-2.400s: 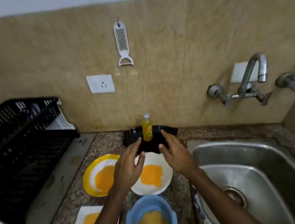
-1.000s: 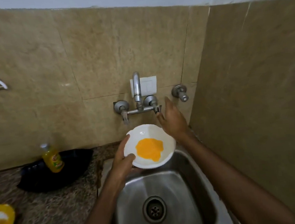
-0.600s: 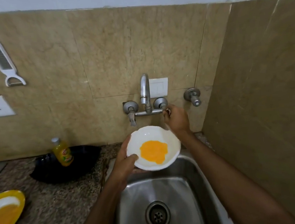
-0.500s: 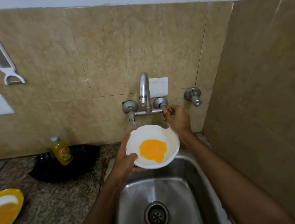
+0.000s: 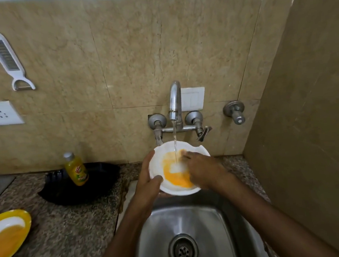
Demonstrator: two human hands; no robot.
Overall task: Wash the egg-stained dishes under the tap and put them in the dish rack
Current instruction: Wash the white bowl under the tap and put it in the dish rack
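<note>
Over the steel sink (image 5: 214,225), one round, glossy white bowl (image 5: 156,164), smeared orange with egg, is held under the single curved chrome tap (image 5: 174,99), a thin stream of water (image 5: 174,136) striking its middle; the left hand (image 5: 148,181) grasps its rim, thumb inside; the right hand (image 5: 203,170) lies on the stain, fingers laid out, clasping nothing. On the speckled granite desk (image 5: 71,229) to the left: one yellow plate (image 5: 27,218), one yellow bottle (image 5: 76,169) at one black tray (image 5: 99,181).

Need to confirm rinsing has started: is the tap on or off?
On. A stream of water runs from the tap down onto the egg stain in the white bowl.
</note>
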